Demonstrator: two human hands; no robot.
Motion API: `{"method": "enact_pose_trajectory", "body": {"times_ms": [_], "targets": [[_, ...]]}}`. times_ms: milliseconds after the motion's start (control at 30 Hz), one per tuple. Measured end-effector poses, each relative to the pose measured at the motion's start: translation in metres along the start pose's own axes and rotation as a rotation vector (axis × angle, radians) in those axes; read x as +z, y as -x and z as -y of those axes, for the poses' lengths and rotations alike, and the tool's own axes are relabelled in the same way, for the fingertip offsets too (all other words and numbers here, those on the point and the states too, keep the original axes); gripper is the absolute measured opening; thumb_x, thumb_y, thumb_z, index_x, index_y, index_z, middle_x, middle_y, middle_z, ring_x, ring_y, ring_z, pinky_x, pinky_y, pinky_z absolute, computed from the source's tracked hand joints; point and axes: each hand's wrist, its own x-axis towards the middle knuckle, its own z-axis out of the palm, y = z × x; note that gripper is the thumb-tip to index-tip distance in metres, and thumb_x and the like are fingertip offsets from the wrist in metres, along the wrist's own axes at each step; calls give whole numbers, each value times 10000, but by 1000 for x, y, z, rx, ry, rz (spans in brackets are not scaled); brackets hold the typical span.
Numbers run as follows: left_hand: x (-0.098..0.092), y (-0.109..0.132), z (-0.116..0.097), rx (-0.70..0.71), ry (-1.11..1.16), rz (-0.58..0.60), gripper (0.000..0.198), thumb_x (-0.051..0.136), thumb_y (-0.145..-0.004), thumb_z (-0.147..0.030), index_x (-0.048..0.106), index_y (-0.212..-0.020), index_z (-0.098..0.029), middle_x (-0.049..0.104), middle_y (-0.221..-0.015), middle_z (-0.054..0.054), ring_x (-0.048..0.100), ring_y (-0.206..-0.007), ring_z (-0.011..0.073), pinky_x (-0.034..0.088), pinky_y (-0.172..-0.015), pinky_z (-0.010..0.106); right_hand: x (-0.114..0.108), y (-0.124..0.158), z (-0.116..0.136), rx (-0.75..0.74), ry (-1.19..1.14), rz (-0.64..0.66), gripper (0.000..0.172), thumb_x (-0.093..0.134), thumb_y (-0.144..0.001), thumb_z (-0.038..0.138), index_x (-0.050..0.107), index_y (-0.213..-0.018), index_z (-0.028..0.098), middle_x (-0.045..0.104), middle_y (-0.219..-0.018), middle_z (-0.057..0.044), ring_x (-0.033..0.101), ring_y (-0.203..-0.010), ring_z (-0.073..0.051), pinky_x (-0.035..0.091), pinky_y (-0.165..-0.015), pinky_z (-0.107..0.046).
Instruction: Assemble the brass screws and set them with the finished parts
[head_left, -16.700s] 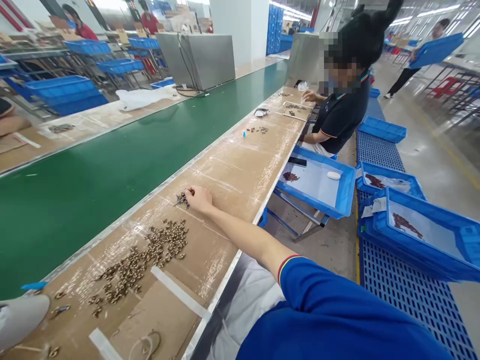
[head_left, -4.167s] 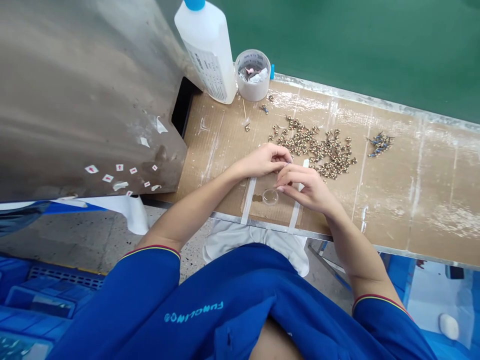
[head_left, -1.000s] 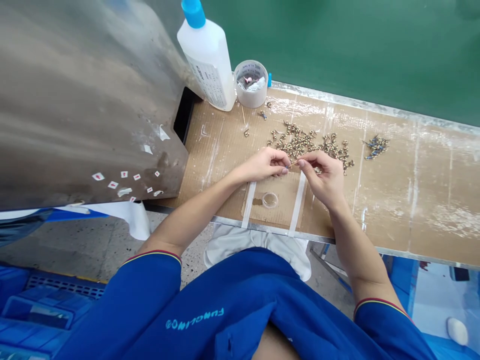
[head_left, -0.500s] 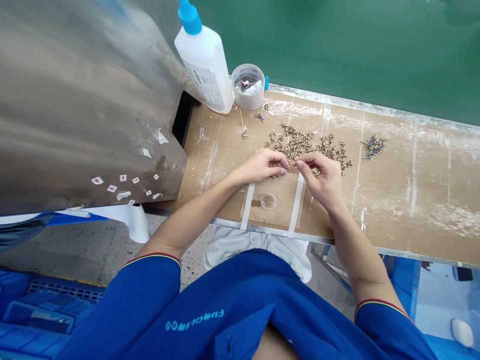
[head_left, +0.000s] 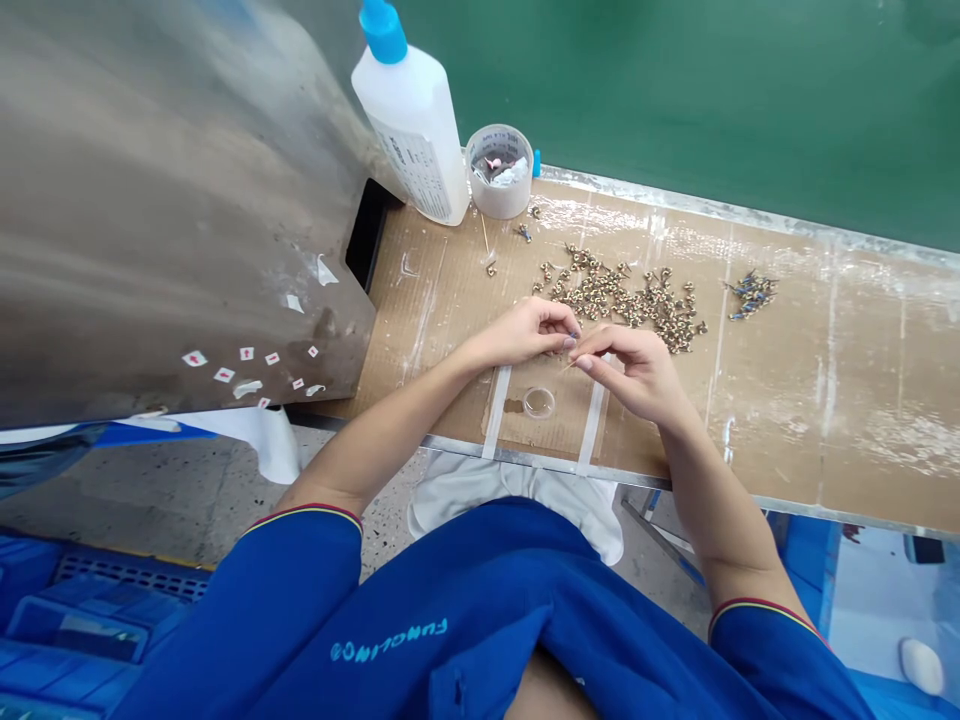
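My left hand (head_left: 525,333) and my right hand (head_left: 628,367) meet above a cardboard-covered bench (head_left: 825,400). My left fingertips pinch a tiny blue-tipped piece (head_left: 572,334). My right fingers hold a thin stick (head_left: 568,365), partly hidden by them. Just beyond my hands lies a loose spread of small brass screw eyes (head_left: 615,295). Further right sits a small cluster of blue-tipped pieces (head_left: 751,296). Below my fingers, a small transparent round lid (head_left: 539,403) rests between two white tape strips (head_left: 496,412) (head_left: 592,425).
A white glue bottle with a blue cap (head_left: 409,120) and a tape roll holding scraps (head_left: 499,170) stand at the bench's far edge. A green conveyor belt (head_left: 712,100) runs behind it. A steel housing (head_left: 165,220) stands left; blue crates (head_left: 75,610) sit on the floor below.
My right hand has dropped toward me and turned, its fingertips now lower beside my left fingertips. My left hand has barely moved.
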Motion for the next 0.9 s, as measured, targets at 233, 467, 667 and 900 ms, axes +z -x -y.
{"method": "enact_pose_trajectory", "body": {"times_ms": [233, 467, 667, 900], "targets": [[0, -1, 1, 26, -44, -10, 65, 669, -830, -134, 713, -858, -96, 719, -781, 38, 639, -720, 103, 500, -698, 213, 4, 1, 3, -17, 50, 204, 252, 623, -1015, 412, 728, -879, 228, 758, -831, -18, 695, -764, -149, 559, -722, -289], [1, -1, 2, 45, -93, -21, 64, 650, -839, -127, 710, -834, -105, 707, -767, 30, 614, -697, 93, 477, -690, 212, 13, 1, 0, -78, 88, 315, 177, 614, -1012, 280, 701, -870, 220, 706, -885, -42, 673, -834, -174, 563, -762, -320], [1, -2, 3, 53, -112, -35, 51, 666, -831, -134, 707, -823, -105, 699, -768, 26, 600, -701, 92, 472, -700, 220, 17, 2, -3, -93, 140, 341, 171, 610, -1009, 260, 701, -872, 214, 670, -888, -48, 653, -829, -179, 562, -759, -324], [2, -1, 1, 50, -97, -25, 74, 645, -842, -143, 706, -822, -107, 693, -748, 26, 592, -668, 91, 471, -670, 219, 16, 2, -3, -97, 125, 326, 110, 622, -1007, 242, 713, -951, 216, 692, -941, -53, 677, -886, -183, 573, -804, -334]]}}
